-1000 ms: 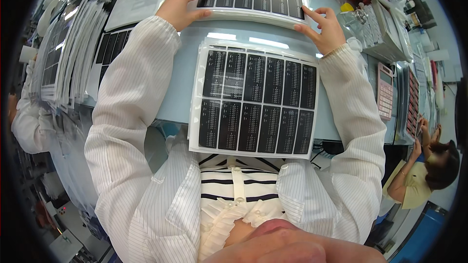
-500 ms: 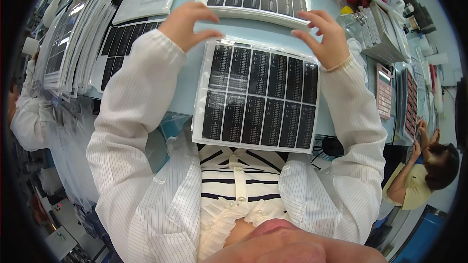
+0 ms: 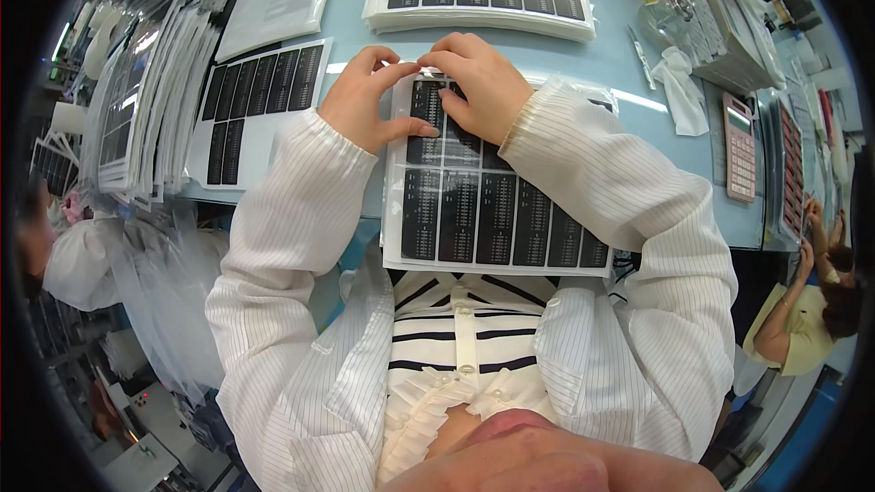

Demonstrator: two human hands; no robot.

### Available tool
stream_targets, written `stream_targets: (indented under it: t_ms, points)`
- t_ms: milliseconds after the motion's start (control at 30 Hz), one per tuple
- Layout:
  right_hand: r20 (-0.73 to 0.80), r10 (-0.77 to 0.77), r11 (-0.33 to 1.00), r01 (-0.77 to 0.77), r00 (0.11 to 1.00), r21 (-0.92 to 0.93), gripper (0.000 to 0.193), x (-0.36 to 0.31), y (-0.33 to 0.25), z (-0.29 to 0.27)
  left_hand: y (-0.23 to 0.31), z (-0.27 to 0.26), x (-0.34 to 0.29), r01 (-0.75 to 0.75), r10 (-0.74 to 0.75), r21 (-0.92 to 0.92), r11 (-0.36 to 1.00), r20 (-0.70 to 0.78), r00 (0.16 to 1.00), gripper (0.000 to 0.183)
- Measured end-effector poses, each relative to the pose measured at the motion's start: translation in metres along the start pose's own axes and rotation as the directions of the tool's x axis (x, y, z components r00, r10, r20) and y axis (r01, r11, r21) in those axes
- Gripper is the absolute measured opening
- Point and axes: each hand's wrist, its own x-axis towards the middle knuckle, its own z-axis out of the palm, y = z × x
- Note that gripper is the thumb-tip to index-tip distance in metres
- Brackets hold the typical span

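A stack of sheets printed with black rectangular labels [image 3: 497, 219] lies at the near table edge, against my front, with a shiny clear layer over it. My left hand [image 3: 369, 100] is at its upper left corner, thumb stretched over the top sheet, index finger bent toward the corner. From the right, my right hand [image 3: 481, 87] reaches across the stack, fingers curled at that same corner and thumb on the printed face. The two index fingertips meet there, partly hiding what is between them. My right sleeve covers the stack's upper right part.
Beyond lies a thicker stack of similar sheets [image 3: 483, 23]. At left are a loose label sheet [image 3: 260, 118], a plastic-wrapped white pack [image 3: 278, 0] and tall sheet piles [image 3: 137, 100]. A pink calculator [image 3: 739, 150], a pen [image 3: 641, 56] and a white cloth [image 3: 681, 91] lie right. A co-worker [image 3: 793, 328] sits far right.
My hands, earlier raised apart above the stack's far edge, have come together at its upper left corner. The right hand moved left and down, and its fingers have closed in.
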Motion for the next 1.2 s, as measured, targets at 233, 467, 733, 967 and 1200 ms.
stream_targets:
  t_ms: [233, 467, 733, 967, 1200]
  points:
    - [-0.076, 0.007, 1.0, -0.005, 0.997, 0.027, 0.038, 0.005, -0.003, 0.011, 0.004, 0.001, -0.004, -0.058, 0.069, 0.084, 0.995, -0.13, 0.989, 0.063]
    - [-0.058, 0.002, 1.0, -0.003, 0.998, -0.013, 0.039, 0.007, -0.001, 0.016, -0.001, 0.001, 0.001, -0.042, 0.045, 0.067, 0.997, -0.056, 0.997, 0.064]
    - [-0.1, 0.019, 1.0, -0.019, 0.995, 0.003, 0.039, 0.006, -0.001, 0.017, -0.001, 0.002, 0.005, 0.121, -0.12, -0.102, 0.987, 0.019, 0.993, 0.068]
    - [-0.083, 0.024, 0.993, -0.014, 0.996, 0.118, 0.037, 0.008, 0.003, 0.015, -0.002, 0.003, 0.002, 0.155, -0.155, -0.091, 0.984, 0.009, 0.988, 0.07]
    - [-0.11, 0.006, 0.987, 0.012, 0.994, 0.163, 0.036, 0.009, 0.004, 0.016, 0.004, 0.006, -0.012, -0.016, 0.025, 0.049, 0.999, -0.195, 0.98, 0.054]
